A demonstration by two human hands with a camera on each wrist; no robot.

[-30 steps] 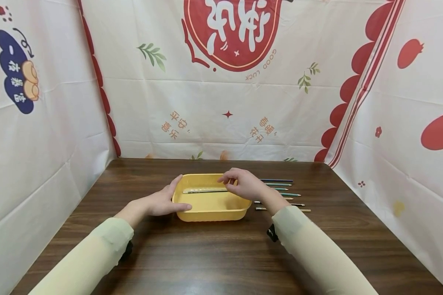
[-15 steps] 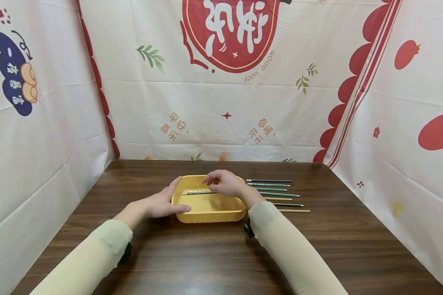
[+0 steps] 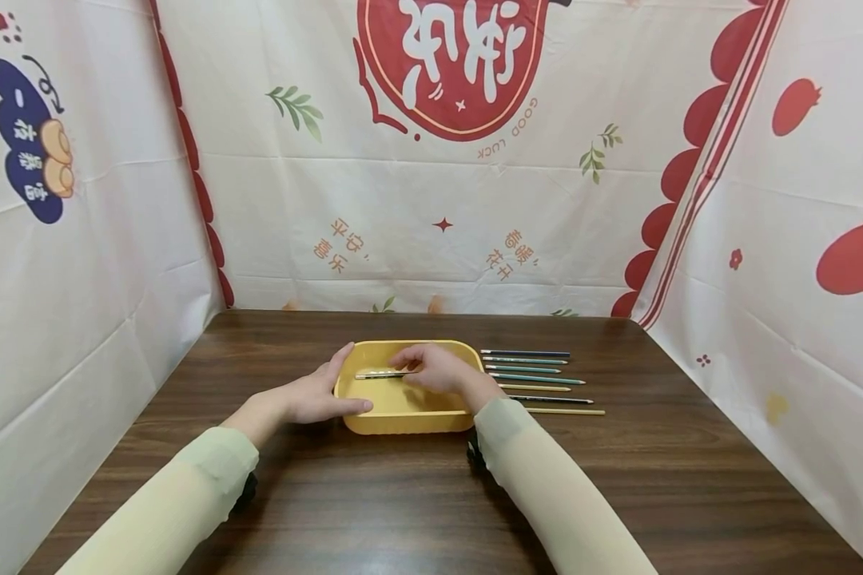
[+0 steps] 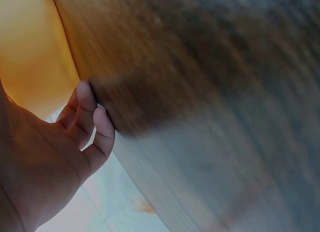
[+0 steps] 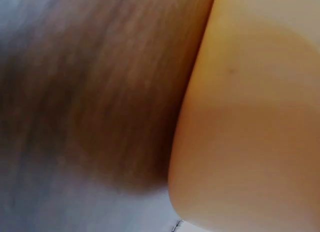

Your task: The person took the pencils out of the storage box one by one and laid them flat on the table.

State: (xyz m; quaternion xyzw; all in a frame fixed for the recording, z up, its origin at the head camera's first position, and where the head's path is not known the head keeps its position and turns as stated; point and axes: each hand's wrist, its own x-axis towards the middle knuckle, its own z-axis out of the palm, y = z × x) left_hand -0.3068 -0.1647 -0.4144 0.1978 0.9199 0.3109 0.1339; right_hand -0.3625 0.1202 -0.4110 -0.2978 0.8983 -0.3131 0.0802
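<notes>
A yellow plastic tray (image 3: 417, 422) stands on the table, with a dark pencil (image 3: 377, 375) lying crosswise inside it. My left hand (image 3: 312, 395) holds the tray's left end: the thumb lies over the near rim and the fingers reach towards the far corner. In the left wrist view, bent fingers of the left hand (image 4: 55, 137) show beside the tray wall (image 4: 35, 46). My right hand (image 3: 435, 369) is down inside the tray, fingertips at the pencil and covering its right part. Whether they pinch it cannot be made out. Only the tray's outer wall (image 5: 250, 142) shows in the right wrist view.
Several pencils (image 3: 539, 381) lie side by side to the right of the tray, in blue, green, yellow and black. The brown wooden table (image 3: 374, 511) is enclosed by a printed white cloth (image 3: 417, 184) at the back and both sides.
My right hand has moved left and then down into the tray, towards the pencil. Its forearm now reaches further left, over the tray's right end. The left hand has kept its place.
</notes>
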